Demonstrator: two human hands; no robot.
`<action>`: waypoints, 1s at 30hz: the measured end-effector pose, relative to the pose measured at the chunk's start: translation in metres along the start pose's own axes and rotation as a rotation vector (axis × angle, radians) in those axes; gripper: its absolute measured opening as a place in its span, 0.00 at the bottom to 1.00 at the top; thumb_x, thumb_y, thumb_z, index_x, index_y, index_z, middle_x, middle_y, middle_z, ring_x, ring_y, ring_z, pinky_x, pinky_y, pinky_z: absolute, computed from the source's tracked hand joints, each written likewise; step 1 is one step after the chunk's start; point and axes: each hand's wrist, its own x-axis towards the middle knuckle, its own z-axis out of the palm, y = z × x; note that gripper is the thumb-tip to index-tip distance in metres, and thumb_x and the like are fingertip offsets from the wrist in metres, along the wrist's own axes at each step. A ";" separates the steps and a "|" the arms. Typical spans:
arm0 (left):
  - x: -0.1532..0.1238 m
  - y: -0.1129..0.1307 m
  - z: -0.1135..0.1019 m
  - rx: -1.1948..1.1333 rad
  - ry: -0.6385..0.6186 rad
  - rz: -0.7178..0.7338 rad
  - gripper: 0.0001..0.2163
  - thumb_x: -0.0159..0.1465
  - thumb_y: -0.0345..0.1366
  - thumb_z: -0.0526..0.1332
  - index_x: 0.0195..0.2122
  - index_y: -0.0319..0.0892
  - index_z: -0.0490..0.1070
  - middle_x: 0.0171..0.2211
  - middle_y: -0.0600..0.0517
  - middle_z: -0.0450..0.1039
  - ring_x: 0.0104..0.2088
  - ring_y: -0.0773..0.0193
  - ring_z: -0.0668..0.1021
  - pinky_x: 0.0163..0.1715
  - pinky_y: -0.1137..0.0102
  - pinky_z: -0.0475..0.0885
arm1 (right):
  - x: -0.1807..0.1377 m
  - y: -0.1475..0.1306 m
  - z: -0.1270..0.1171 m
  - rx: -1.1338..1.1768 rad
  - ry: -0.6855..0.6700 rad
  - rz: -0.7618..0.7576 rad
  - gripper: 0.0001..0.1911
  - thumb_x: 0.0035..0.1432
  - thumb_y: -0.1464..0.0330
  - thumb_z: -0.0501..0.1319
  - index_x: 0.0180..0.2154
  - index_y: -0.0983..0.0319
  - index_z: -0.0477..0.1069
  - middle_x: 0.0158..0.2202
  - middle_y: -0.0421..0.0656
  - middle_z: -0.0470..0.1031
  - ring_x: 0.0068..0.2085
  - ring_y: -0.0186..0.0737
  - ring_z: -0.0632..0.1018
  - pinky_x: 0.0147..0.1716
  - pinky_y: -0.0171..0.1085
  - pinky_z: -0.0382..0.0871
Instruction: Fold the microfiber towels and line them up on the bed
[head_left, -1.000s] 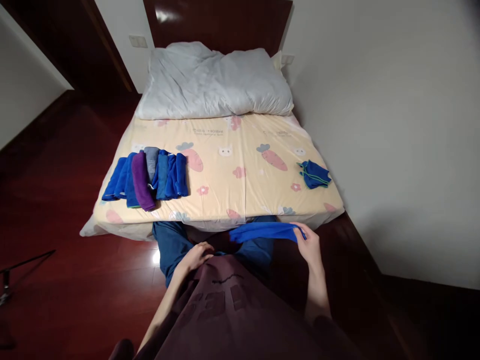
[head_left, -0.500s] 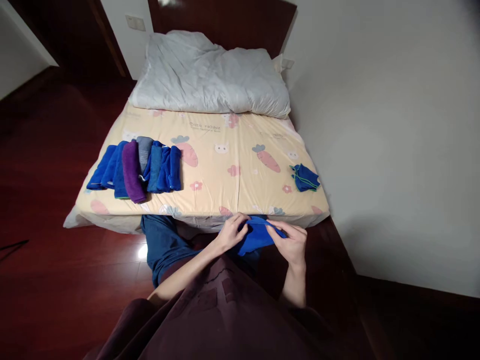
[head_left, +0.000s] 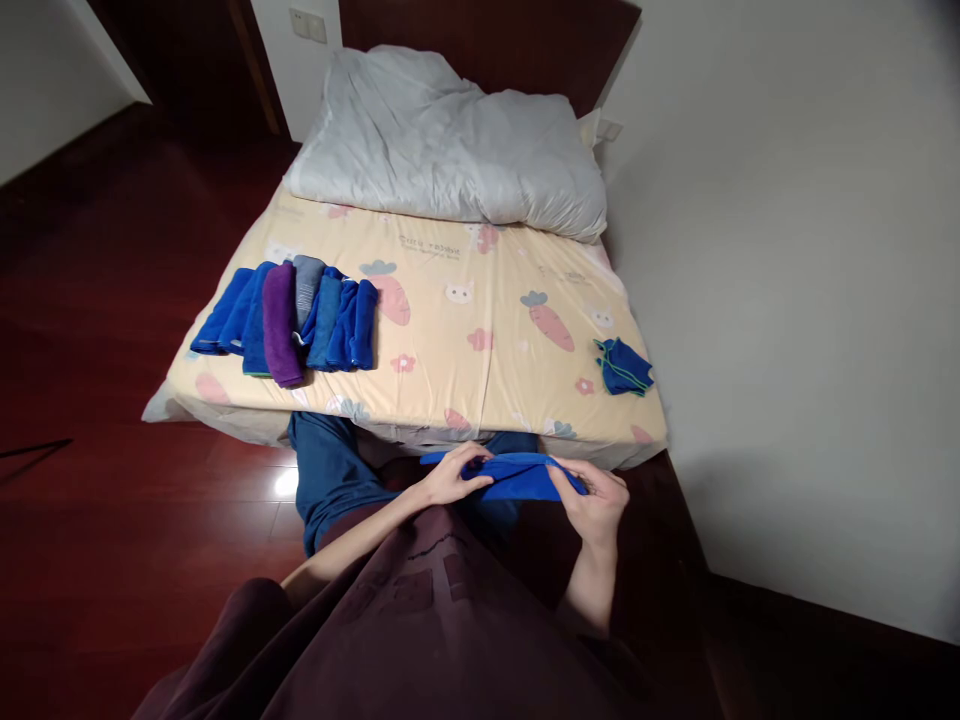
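Having moved off the shirt (head_left: 420,640), the left hand (head_left: 450,476) is now pinching the blue cloth (head_left: 521,482) while the right hand (head_left: 596,502) is gripping its right end, so the cloth is stretching between them above the trousers (head_left: 330,475), near the bed (head_left: 442,385), apparently gaining two-handed control.

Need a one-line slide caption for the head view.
Left hand and right hand hold a blue cloth before a bed bearing a row of cloths and a green-edged blue bundle.
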 end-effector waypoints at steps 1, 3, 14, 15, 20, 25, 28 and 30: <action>0.007 0.009 0.003 -0.008 0.037 0.029 0.17 0.68 0.47 0.64 0.51 0.40 0.73 0.47 0.43 0.76 0.46 0.58 0.78 0.49 0.63 0.75 | 0.000 -0.003 0.002 0.000 -0.022 -0.013 0.06 0.60 0.64 0.69 0.34 0.59 0.84 0.28 0.42 0.83 0.25 0.38 0.80 0.28 0.35 0.76; 0.020 0.022 0.005 -0.019 0.083 0.095 0.14 0.71 0.45 0.61 0.49 0.40 0.74 0.45 0.44 0.76 0.45 0.59 0.78 0.49 0.64 0.75 | 0.001 -0.007 0.004 -0.004 -0.050 -0.021 0.06 0.61 0.64 0.69 0.34 0.59 0.84 0.28 0.42 0.84 0.24 0.37 0.80 0.28 0.34 0.76; 0.003 -0.059 -0.008 0.312 0.015 -0.229 0.14 0.62 0.25 0.57 0.46 0.40 0.76 0.45 0.44 0.76 0.48 0.54 0.78 0.52 0.62 0.74 | -0.003 0.005 -0.005 -0.017 0.025 -0.067 0.04 0.59 0.65 0.70 0.34 0.57 0.84 0.27 0.40 0.83 0.25 0.40 0.82 0.27 0.36 0.78; 0.000 -0.070 -0.011 0.361 -0.031 -0.302 0.14 0.59 0.24 0.58 0.45 0.40 0.76 0.44 0.44 0.77 0.47 0.54 0.79 0.51 0.62 0.74 | -0.005 0.008 -0.007 -0.021 0.052 -0.050 0.05 0.58 0.63 0.70 0.33 0.57 0.83 0.28 0.41 0.84 0.26 0.42 0.83 0.28 0.37 0.79; -0.023 -0.109 -0.041 0.479 -0.038 -0.439 0.19 0.53 0.20 0.56 0.44 0.38 0.78 0.44 0.42 0.78 0.45 0.53 0.80 0.49 0.63 0.74 | -0.011 0.033 -0.028 -0.090 0.429 0.101 0.12 0.54 0.58 0.70 0.28 0.61 0.80 0.26 0.44 0.81 0.25 0.47 0.82 0.30 0.44 0.80; -0.055 -0.106 -0.097 0.466 0.364 -0.418 0.18 0.57 0.23 0.53 0.43 0.37 0.79 0.44 0.43 0.80 0.46 0.54 0.81 0.51 0.63 0.74 | -0.014 0.071 -0.057 -0.030 0.861 0.225 0.11 0.54 0.59 0.69 0.31 0.62 0.77 0.26 0.44 0.77 0.30 0.51 0.81 0.32 0.49 0.80; -0.076 -0.077 -0.132 0.536 0.676 -0.382 0.15 0.63 0.28 0.54 0.42 0.38 0.80 0.42 0.44 0.81 0.44 0.56 0.82 0.50 0.64 0.75 | -0.023 0.089 -0.068 -0.134 0.833 0.315 0.15 0.55 0.57 0.69 0.34 0.63 0.79 0.30 0.47 0.80 0.34 0.53 0.82 0.37 0.50 0.80; -0.091 -0.050 -0.153 0.608 0.845 -0.322 0.14 0.65 0.30 0.55 0.43 0.39 0.80 0.42 0.46 0.82 0.43 0.58 0.82 0.49 0.65 0.76 | -0.031 0.097 -0.072 -0.265 0.705 0.346 0.19 0.56 0.52 0.68 0.35 0.63 0.80 0.32 0.49 0.82 0.34 0.53 0.82 0.39 0.50 0.79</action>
